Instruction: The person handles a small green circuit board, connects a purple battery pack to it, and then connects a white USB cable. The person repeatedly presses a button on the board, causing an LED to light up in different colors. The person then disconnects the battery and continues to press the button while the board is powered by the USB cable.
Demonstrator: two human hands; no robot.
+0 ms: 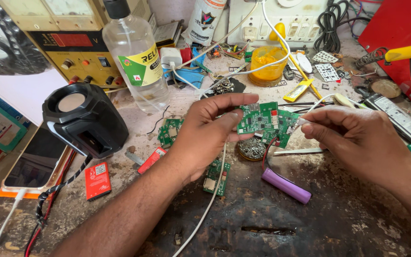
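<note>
While a cluttered, scorched bench (338, 214) fills the frame, a person's left hand (205, 138) pinches a green circuit board (259, 118) at centre, thumb below and fingers curled over its left edge, holding it raised above the surface. From the right of the frame the right hand (357, 138) meets the board's right edge, its fingertips pressed together on a thin white tool (319, 102) whose tip touches the board. A red wire (266, 148) drops from the board toward a purple cylindrical battery cell (286, 186) lying on the bench just below. A round metal tin of solder scraps (252, 150) sits directly under the board, and two smaller green boards (216, 177) rest near the left wrist and beside the thumb. At upper left stands a clear plastic bottle (134, 57) in front of a yellow bench power supply (72, 43); a black speaker housing (84, 119) sits at left, with a phone (34, 162) beyond it. An orange jar (268, 64) stands at upper centre.
</note>
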